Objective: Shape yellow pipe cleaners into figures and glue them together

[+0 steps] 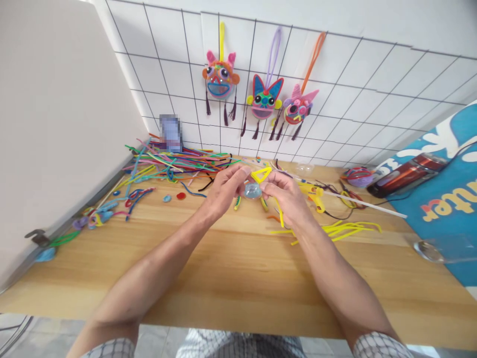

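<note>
On the head feed, my one view, I have the yellow triangle [261, 171] between the two hands, above the tabletop [223, 278], nearer its far edge than its near one and about midway from side to side. The right hand [283, 191] is the nearer: I read its thumb and forefinger as pinching the triangle's right side. The left hand [227, 186] has fingers and thumb curled close together just beside the left corner; I can't tell whether they touch it or grip anything. The triangle's longest side runs crosswise from hand to hand, rising slightly to the right, while the third corner points toward the near edge.

It looks like a bent fuzzy stem, bright yellow, with an open middle and fairly crisp corners. A yellow strip [279, 214] hangs beneath the right hand; I can't make out whether it joins the triangle. Just below the triangle I see a clear plastic piece [252, 191], but whether fingers support it is unclear. More yellow stems [346, 228] lie loose toward the tabletop's right edge.
</note>
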### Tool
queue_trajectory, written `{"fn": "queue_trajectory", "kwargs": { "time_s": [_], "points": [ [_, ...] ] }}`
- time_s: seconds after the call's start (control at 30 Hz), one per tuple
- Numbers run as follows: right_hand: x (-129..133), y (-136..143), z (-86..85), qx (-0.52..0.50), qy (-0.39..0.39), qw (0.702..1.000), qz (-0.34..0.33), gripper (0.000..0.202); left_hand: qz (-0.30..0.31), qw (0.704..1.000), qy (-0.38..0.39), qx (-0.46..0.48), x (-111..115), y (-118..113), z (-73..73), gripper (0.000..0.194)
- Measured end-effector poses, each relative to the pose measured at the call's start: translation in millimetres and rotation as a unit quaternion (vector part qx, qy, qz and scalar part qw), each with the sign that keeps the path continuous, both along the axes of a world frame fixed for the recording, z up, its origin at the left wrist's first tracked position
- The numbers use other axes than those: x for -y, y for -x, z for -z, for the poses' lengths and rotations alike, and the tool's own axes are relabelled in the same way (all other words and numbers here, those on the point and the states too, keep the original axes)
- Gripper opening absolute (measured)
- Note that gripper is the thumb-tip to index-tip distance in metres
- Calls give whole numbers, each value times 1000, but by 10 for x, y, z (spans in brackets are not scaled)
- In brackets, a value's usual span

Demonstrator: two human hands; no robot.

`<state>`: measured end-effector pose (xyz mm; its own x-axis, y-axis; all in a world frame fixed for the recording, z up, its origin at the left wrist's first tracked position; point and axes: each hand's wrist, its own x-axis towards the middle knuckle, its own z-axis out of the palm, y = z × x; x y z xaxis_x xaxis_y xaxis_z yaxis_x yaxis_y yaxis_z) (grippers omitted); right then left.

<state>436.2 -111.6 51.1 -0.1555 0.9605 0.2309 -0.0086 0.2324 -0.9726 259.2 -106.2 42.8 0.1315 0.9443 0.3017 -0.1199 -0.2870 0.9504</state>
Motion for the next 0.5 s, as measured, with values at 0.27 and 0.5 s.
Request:
{"fn": "queue_trajectory", "kwargs": {
  "time_s": [0.27, 0.5],
  "points": [
    [8, 8, 16, 14, -20, 1000, -2, 27, 5, 1000, -2, -2, 16, 9, -94, 36],
    [14, 15, 107, 62, -82, 993, 53, 27, 9, 994, 70, 80, -7, -69, 40, 33]
  ]
}}
